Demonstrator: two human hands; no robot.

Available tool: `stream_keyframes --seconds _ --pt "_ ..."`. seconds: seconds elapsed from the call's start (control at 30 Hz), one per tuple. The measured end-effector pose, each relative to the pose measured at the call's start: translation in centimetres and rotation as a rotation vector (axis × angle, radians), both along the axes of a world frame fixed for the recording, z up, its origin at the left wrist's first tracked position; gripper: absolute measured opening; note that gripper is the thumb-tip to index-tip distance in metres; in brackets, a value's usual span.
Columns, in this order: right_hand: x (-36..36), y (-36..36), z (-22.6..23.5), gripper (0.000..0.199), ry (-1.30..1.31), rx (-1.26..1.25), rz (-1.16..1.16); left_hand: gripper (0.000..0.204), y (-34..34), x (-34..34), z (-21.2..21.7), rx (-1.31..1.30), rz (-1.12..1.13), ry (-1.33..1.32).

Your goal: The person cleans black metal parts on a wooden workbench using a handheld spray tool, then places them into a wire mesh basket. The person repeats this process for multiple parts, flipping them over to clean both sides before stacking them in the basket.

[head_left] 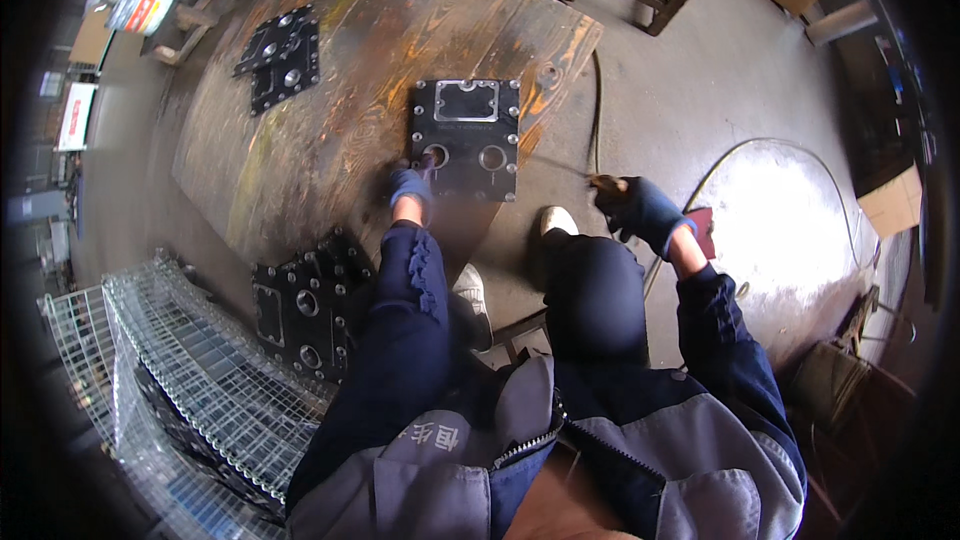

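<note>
Plate: black, flat on wooden table, near its front edge
Left hand: gloved, pressing plate's lower left corner; grip unclear
Right hand: gloved, closed around thin tool pointing toward plate
Beside knee: stacked black plates, wire basket

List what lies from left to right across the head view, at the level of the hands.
Wooden tabletop → left hand in a blue glove, touching the black metal plate → thin rod → right hand in a dark glove → pale patch of floor.
</note>
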State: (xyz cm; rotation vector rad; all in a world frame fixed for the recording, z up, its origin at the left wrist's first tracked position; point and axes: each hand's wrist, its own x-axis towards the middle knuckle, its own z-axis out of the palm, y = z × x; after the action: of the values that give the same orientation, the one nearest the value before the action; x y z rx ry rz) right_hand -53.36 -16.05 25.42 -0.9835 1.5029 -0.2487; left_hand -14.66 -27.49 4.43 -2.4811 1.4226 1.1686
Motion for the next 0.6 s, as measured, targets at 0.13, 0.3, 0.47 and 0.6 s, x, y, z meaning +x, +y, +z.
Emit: stream_keyframes --seconds 0.13,0.3,0.47,0.6 --pt "-3.6 4.9 -0.1 0.024 -0.071 0.033 -0.217 0.060 0.9 -3.4 4.3 -0.288 0.179 0.326" --pt "-4.6 7.0 -0.7 0.035 -0.059 0.095 -0.497 0.050 -0.6 -6.2 6.3 -0.505 0.070 0.405" --pt "-5.4 7.6 -4.5 0.044 -0.359 0.186 -0.565 0.043 -0.2 -12.2 13.8 -0.490 -0.223 0.026" --pt "-5.0 5.2 -8.4 0.042 -0.607 0.238 -0.581 0.040 0.2 -13.1 14.6 -0.614 -0.411 -0.084"
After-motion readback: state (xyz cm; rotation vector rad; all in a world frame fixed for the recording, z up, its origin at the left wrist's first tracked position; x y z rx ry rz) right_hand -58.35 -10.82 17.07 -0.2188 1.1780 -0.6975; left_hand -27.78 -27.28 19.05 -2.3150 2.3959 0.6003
